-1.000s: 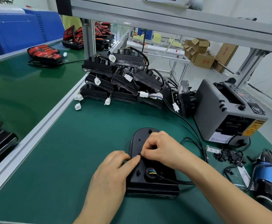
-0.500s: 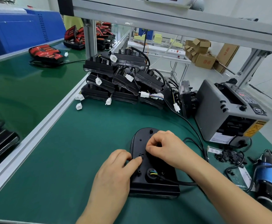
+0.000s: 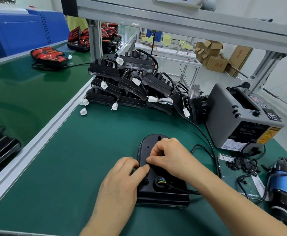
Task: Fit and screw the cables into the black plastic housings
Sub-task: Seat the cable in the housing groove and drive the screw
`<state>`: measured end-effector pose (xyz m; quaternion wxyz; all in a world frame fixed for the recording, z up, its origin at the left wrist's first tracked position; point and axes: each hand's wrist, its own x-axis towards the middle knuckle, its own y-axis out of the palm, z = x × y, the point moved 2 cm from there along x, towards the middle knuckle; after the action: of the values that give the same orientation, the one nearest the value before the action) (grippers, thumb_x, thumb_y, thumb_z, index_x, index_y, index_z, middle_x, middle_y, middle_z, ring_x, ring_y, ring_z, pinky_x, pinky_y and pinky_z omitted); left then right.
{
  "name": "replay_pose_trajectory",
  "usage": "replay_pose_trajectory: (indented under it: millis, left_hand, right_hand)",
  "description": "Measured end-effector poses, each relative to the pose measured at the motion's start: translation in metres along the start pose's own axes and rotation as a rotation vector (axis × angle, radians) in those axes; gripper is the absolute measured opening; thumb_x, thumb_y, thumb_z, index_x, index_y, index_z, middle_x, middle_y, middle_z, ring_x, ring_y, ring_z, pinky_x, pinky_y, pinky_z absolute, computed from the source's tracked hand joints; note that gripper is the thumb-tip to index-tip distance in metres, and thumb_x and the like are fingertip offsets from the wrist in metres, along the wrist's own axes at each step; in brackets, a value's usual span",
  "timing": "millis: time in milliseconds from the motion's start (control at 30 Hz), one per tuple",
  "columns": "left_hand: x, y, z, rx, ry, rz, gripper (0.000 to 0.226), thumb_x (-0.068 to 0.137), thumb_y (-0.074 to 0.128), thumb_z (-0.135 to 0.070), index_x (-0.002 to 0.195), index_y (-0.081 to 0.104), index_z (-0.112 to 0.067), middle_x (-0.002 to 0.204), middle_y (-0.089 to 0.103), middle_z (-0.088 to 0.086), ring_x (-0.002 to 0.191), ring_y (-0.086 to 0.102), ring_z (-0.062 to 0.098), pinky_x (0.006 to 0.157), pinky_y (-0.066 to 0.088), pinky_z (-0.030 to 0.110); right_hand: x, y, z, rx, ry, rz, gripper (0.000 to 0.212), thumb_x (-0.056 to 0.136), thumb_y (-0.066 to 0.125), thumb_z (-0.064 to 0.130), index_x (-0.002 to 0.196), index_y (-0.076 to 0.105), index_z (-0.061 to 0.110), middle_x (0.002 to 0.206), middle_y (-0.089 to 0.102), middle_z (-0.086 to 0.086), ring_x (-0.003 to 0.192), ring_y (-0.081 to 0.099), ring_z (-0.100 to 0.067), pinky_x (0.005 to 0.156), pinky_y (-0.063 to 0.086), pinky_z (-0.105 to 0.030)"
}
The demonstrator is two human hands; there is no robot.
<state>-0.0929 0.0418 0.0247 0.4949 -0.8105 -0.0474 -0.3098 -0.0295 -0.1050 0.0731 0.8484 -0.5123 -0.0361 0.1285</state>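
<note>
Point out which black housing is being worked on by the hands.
The black housing lying alone at the near edge of the green mat, under both hands; all the others sit untouched in the pile behind it.

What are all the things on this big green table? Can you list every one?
Black plastic housing: one, black, near middle, under both hands.
Cable: one, black, curving right of that housing.
Stacked housings: a pile, black with white plugs, at the back.
Grey machine: one, right.
Electric screwdriver: one, blue and black, far right.
Small black parts: a heap, beside the screwdriver.
Red and black units: several, far left bench.
Blue box: one, top left.
Cardboard boxes: several, brown, on the floor behind.
Left hand: on the housing.
Right hand: pinching at the housing.
</note>
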Motion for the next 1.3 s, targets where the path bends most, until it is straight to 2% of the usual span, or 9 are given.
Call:
replay_pose_trajectory:
  millis: [233, 367, 533, 700, 800, 867, 1000, 1167, 1300]
  left_hand:
    - [0.003, -0.003, 0.002, -0.041, 0.009, -0.007, 0.041, 0.064, 0.058, 0.004, 0.094, 0.074, -0.02, 0.081, 0.061, -0.004, 0.086, 0.049, 0.014, 0.054, 0.038, 0.018]
    - [0.012, -0.008, 0.006, -0.059, -0.029, -0.01, 0.046, 0.071, 0.045, -0.001, 0.1, 0.074, -0.022, 0.081, 0.064, -0.008, 0.083, 0.057, 0.017, 0.056, 0.043, 0.019]
    - [0.013, -0.002, 0.003, 0.113, 0.058, 0.029, 0.049, 0.073, 0.035, -0.012, 0.1, 0.074, -0.023, 0.078, 0.062, -0.002, 0.077, 0.06, 0.025, 0.058, 0.05, 0.03]
    - [0.014, -0.003, -0.002, 0.342, 0.12, 0.081, 0.052, 0.069, 0.034, -0.013, 0.102, 0.073, -0.025, 0.083, 0.066, 0.001, 0.081, 0.062, 0.03, 0.075, 0.039, 0.036]
    - [0.016, -0.005, -0.002, 0.393, 0.137, 0.116, 0.054, 0.066, 0.036, -0.012, 0.103, 0.072, -0.026, 0.09, 0.066, 0.003, 0.085, 0.061, 0.032, 0.08, 0.034, 0.036]
    - [0.018, -0.008, 0.003, 0.374, 0.14, 0.11, 0.053, 0.066, 0.04, -0.011, 0.106, 0.071, -0.029, 0.094, 0.066, 0.003, 0.087, 0.061, 0.032, 0.081, 0.041, 0.039]
    - [0.015, -0.009, 0.01, 0.315, 0.137, 0.137, 0.074, 0.04, 0.077, 0.0, 0.107, 0.071, -0.031, 0.094, 0.067, 0.004, 0.085, 0.063, 0.031, 0.075, 0.052, 0.039]
    - [0.02, -0.013, 0.002, 0.4, 0.232, 0.15, 0.067, 0.043, 0.077, -0.01, 0.108, 0.071, -0.026, 0.102, 0.067, 0.01, 0.095, 0.055, 0.033, 0.085, 0.034, 0.041]
    - [0.025, -0.021, 0.011, 0.352, 0.16, 0.117, 0.061, 0.052, 0.069, -0.003, 0.106, 0.072, -0.031, 0.099, 0.069, 0.004, 0.088, 0.064, 0.031, 0.078, 0.049, 0.038]
  right_hand:
    - [0.004, 0.002, -0.006, 0.002, -0.034, 0.011, 0.025, 0.082, 0.066, 0.038, 0.064, 0.05, 0.034, 0.083, 0.053, 0.013, 0.098, 0.042, -0.012, 0.09, 0.038, -0.031]
    - [0.001, -0.003, -0.019, 0.154, -0.025, -0.024, 0.022, 0.086, 0.064, 0.028, 0.067, 0.058, 0.038, 0.084, 0.056, 0.015, 0.096, 0.046, -0.006, 0.078, 0.033, -0.01]
    - [-0.006, 0.002, -0.024, 0.132, -0.077, -0.062, 0.025, 0.09, 0.059, 0.021, 0.079, 0.06, 0.043, 0.089, 0.054, 0.021, 0.099, 0.04, -0.001, 0.082, 0.029, -0.011]
    - [-0.011, 0.004, -0.027, 0.116, -0.109, -0.124, 0.021, 0.093, 0.056, 0.017, 0.098, 0.071, 0.031, 0.091, 0.052, 0.025, 0.1, 0.037, 0.001, 0.085, 0.027, -0.005]
    - [-0.017, 0.004, -0.027, 0.097, -0.141, -0.148, 0.024, 0.095, 0.054, 0.014, 0.106, 0.071, 0.027, 0.094, 0.051, 0.025, 0.103, 0.037, 0.001, 0.088, 0.026, -0.002]
    - [-0.022, 0.004, -0.028, 0.056, -0.164, -0.143, 0.026, 0.096, 0.051, 0.015, 0.11, 0.069, 0.027, 0.098, 0.049, 0.025, 0.106, 0.037, 0.0, 0.092, 0.027, -0.006]
    - [-0.031, 0.006, -0.031, 0.018, -0.184, -0.144, 0.029, 0.098, 0.048, 0.016, 0.115, 0.067, 0.028, 0.107, 0.048, 0.026, 0.112, 0.035, 0.003, 0.098, 0.026, -0.01]
    - [-0.038, 0.007, -0.032, 0.059, -0.184, -0.161, 0.028, 0.096, 0.05, 0.011, 0.114, 0.068, 0.023, 0.11, 0.051, 0.022, 0.113, 0.038, 0.003, 0.095, 0.017, 0.003]
    - [-0.041, 0.008, -0.039, 0.08, -0.108, -0.245, 0.03, 0.096, 0.049, 0.01, 0.121, 0.064, 0.018, 0.118, 0.052, 0.015, 0.115, 0.038, 0.0, 0.096, 0.015, 0.003]
